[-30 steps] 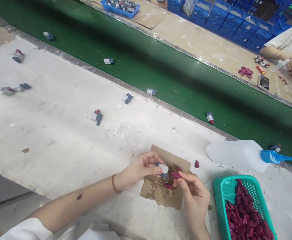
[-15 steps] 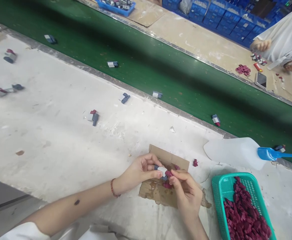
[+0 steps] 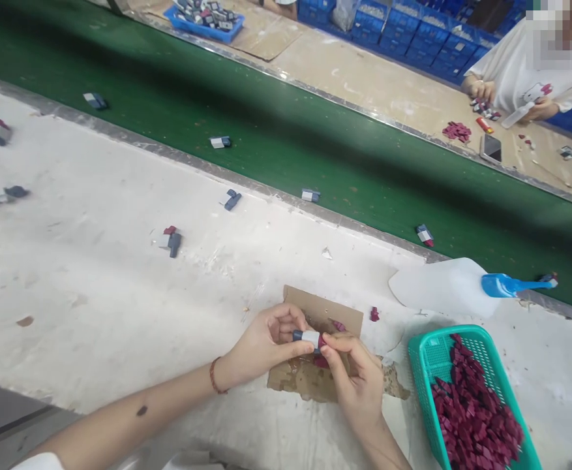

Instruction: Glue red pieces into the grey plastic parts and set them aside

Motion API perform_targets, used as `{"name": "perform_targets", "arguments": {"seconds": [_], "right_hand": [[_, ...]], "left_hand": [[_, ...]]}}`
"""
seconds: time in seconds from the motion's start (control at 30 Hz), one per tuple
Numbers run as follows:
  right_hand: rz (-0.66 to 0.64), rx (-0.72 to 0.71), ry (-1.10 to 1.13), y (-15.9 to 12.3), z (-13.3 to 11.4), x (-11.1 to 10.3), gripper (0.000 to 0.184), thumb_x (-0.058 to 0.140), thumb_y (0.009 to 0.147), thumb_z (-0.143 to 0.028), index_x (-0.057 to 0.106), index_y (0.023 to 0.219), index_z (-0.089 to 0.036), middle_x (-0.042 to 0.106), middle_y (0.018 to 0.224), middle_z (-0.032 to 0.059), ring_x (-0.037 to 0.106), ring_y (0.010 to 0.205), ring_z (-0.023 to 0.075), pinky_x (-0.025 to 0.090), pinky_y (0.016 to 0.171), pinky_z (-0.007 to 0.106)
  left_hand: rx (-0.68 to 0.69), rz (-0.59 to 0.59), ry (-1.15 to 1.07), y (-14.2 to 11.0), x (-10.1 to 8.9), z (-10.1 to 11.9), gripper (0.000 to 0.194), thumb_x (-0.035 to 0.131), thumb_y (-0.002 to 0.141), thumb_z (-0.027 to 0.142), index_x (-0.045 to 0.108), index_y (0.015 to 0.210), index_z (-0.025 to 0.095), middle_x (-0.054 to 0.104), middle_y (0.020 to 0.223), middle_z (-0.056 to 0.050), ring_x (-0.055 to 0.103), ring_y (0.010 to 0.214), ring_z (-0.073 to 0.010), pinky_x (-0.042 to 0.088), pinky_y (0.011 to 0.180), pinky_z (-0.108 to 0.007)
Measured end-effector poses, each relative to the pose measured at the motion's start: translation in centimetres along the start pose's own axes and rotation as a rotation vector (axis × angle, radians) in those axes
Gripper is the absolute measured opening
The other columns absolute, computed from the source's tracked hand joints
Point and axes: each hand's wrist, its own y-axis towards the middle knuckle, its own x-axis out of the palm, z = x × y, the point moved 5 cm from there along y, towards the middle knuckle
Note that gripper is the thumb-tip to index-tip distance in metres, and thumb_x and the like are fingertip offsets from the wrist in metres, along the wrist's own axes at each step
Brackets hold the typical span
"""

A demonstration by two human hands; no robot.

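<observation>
My left hand (image 3: 262,341) pinches a small grey-and-dark-blue plastic part (image 3: 309,337) between thumb and fingers. At the part's right end, my right hand (image 3: 359,378) grips a small maroon piece (image 3: 321,341) with thumb and forefinger. The piece touches the part; its joint is mostly covered by fingertips. Both hands are above a stained cardboard sheet (image 3: 290,384), where other maroon pieces (image 3: 338,324) lie, partly hidden. One loose maroon piece (image 3: 374,314) rests on the bench just beyond the cardboard.
To the right stands a green basket (image 3: 417,378) of maroon pieces. Behind it lies a white bottle (image 3: 437,287) with a blue nozzle. A green conveyor belt (image 3: 266,156) carries several parts. Assembled parts (image 3: 171,241) sit on the left bench. Across the belt, a co-worker (image 3: 525,72) handles parts.
The part in my left hand has turned more level, and the maroon piece now sits closer against its end. Belt parts have shifted right relative to the bench. The view has moved slightly.
</observation>
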Motion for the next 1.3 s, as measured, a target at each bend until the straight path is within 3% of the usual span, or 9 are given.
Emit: {"name": "perform_targets", "arguments": {"seconds": [0.17,0.37,0.47,0.53,0.73,0.87,1.0,1.17,1.3], "right_hand": [[-0.016,0.020,-0.138,0.3,-1.1,-1.9,0.016,0.059,0.091,-0.022,0.073,0.097,-0.023,0.075,0.091,0.0060,0.071,0.082,0.0199,0.057,0.072,0.030],[0.231,0.126,-0.690,-3.0,-0.4,-12.7,0.021,0.054,0.092,-0.033,0.072,0.095,-0.024,0.072,0.098,0.0086,0.065,0.094,0.0267,0.051,0.082,0.040],[0.210,0.243,-0.965,-5.1,1.9,-17.1,0.024,0.052,0.087,-0.038,0.072,0.090,-0.024,0.073,0.089,0.0089,0.065,0.086,0.0298,0.050,0.077,0.044],[0.127,0.278,-0.987,-5.8,3.4,-18.1,0.022,0.053,0.085,-0.035,0.072,0.087,-0.024,0.074,0.089,0.0087,0.066,0.085,0.0299,0.050,0.078,0.045],[0.135,0.268,-0.935,-5.5,4.6,-17.6,0.019,0.050,0.082,-0.028,0.066,0.072,-0.024,0.071,0.079,0.0085,0.067,0.077,0.0292,0.052,0.073,0.043],[0.173,0.306,-0.872,-5.1,3.7,-17.6,0.019,0.051,0.083,-0.035,0.066,0.079,-0.025,0.072,0.078,0.0072,0.067,0.076,0.0289,0.052,0.070,0.042],[0.322,0.343,-0.686,-4.5,1.7,-16.9,0.026,0.051,0.088,-0.046,0.064,0.092,-0.024,0.073,0.086,0.0066,0.069,0.077,0.0259,0.053,0.065,0.035],[0.365,0.248,-0.331,-2.9,-0.5,-11.7,0.029,0.063,0.086,-0.047,0.066,0.097,-0.021,0.072,0.088,0.0074,0.068,0.076,0.0212,0.053,0.063,0.027],[0.144,0.239,-0.139,-0.9,-0.3,-5.9,0.031,0.065,0.085,-0.049,0.064,0.076,-0.020,0.067,0.062,0.0020,0.061,0.054,0.0156,0.046,0.047,0.022]], "left_hand": [[0.078,-0.023,0.277,1.7,-0.1,2.4,0.024,0.081,0.069,0.032,0.064,0.080,0.018,0.070,0.084,-0.004,0.066,0.081,-0.0189,0.052,0.072,-0.027],[0.383,0.031,0.491,8.6,-0.3,7.1,0.025,0.076,0.073,0.035,0.065,0.087,0.018,0.070,0.091,-0.006,0.067,0.083,-0.0208,0.053,0.077,-0.030],[0.555,0.077,0.616,13.3,0.4,9.5,0.022,0.070,0.078,0.031,0.062,0.094,0.018,0.069,0.100,-0.008,0.066,0.087,-0.0216,0.053,0.079,-0.032],[0.649,0.073,0.726,15.9,1.1,10.8,0.020,0.062,0.084,0.027,0.060,0.102,0.017,0.067,0.106,-0.010,0.066,0.091,-0.0225,0.052,0.084,-0.035],[0.839,0.168,1.201,18.9,0.1,12.0,0.026,0.054,0.084,0.019,0.060,0.109,0.016,0.058,0.126,-0.016,0.040,0.132,-0.0357,0.029,0.112,-0.053],[0.723,0.235,1.139,18.7,-2.4,11.9,0.019,0.056,0.084,0.025,0.062,0.099,0.014,0.057,0.120,-0.018,0.042,0.124,-0.0398,0.027,0.109,-0.059],[0.681,0.198,1.030,18.4,-2.4,12.3,0.008,0.060,0.080,0.021,0.061,0.087,0.016,0.061,0.107,-0.015,0.050,0.113,-0.0357,0.033,0.106,-0.055],[0.613,0.175,0.767,17.6,-1.7,11.7,0.013,0.064,0.078,0.019,0.058,0.089,0.017,0.066,0.097,-0.010,0.062,0.097,-0.0261,0.046,0.095,-0.044],[0.503,0.147,0.513,14.8,-2.1,9.5,0.020,0.062,0.082,0.024,0.052,0.096,0.015,0.070,0.092,-0.010,0.069,0.086,-0.0207,0.055,0.077,-0.034]]}}
